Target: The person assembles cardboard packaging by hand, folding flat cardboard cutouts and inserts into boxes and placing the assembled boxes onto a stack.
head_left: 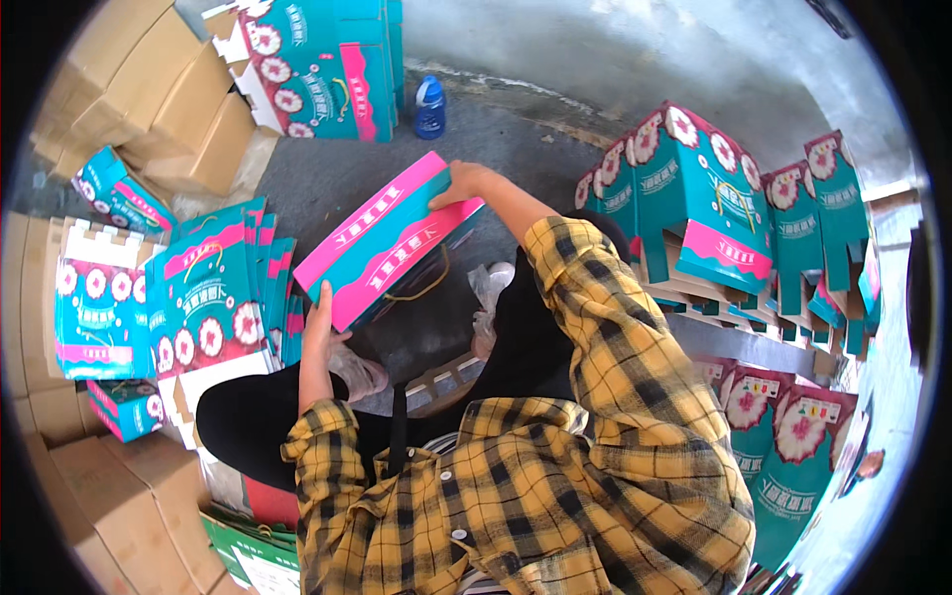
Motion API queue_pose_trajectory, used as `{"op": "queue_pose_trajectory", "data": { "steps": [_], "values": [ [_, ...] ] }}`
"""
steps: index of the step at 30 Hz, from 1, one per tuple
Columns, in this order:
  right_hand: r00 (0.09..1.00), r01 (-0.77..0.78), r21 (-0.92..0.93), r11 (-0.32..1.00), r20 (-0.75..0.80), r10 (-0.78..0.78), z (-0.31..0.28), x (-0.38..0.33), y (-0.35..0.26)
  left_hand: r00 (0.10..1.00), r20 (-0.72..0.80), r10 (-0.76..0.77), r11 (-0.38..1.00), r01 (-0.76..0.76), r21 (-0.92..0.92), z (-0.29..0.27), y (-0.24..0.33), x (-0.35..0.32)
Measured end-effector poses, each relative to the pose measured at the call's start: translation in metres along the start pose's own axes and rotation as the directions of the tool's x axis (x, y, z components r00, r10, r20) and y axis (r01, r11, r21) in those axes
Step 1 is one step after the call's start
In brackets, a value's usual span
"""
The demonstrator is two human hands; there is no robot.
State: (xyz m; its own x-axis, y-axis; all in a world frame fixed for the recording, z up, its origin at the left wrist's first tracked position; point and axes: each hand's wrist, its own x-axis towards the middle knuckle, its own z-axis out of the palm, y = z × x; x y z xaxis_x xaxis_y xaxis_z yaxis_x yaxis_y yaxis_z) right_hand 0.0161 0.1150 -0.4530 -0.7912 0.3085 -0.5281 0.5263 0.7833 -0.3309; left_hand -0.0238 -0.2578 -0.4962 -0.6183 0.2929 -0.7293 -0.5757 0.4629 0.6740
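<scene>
Both hands grip a teal-and-pink gift box (387, 243) above the grey floor (516, 139): the left hand (319, 322) clasps its near end, the right hand (458, 185) its far end, beside flat box stacks (223, 288).

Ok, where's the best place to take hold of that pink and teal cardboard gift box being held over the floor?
Grip the pink and teal cardboard gift box by its two short ends, coming in from either side. It is long, flat and tilted, so end grips likely steady it best. The left hand clasps the near end, the right hand the far end.
</scene>
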Motion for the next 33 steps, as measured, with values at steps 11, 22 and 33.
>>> {"op": "queue_pose_trajectory", "data": {
  "steps": [11, 22, 33],
  "values": [
    [0.770, 0.261, 0.170, 0.950, -0.631, -0.099, -0.076, -0.085, -0.006, 0.753, -0.175, 0.635, 0.757, -0.651, -0.053, 0.037, 0.034, -0.001],
    [-0.103, 0.610, 0.260, 0.749, -0.911, 0.399, -0.088, -0.331, 0.104, 0.238, 0.128, 0.963, 0.239, -0.971, 0.008, 0.214, 0.146, -0.129],
    [-0.457, 0.451, 0.578, 0.680, -0.504, 0.733, -0.008, -0.416, 0.406, 0.035, 0.690, 0.723, 0.024, -0.999, 0.025, 0.410, 0.143, -0.182]
  ]
}}
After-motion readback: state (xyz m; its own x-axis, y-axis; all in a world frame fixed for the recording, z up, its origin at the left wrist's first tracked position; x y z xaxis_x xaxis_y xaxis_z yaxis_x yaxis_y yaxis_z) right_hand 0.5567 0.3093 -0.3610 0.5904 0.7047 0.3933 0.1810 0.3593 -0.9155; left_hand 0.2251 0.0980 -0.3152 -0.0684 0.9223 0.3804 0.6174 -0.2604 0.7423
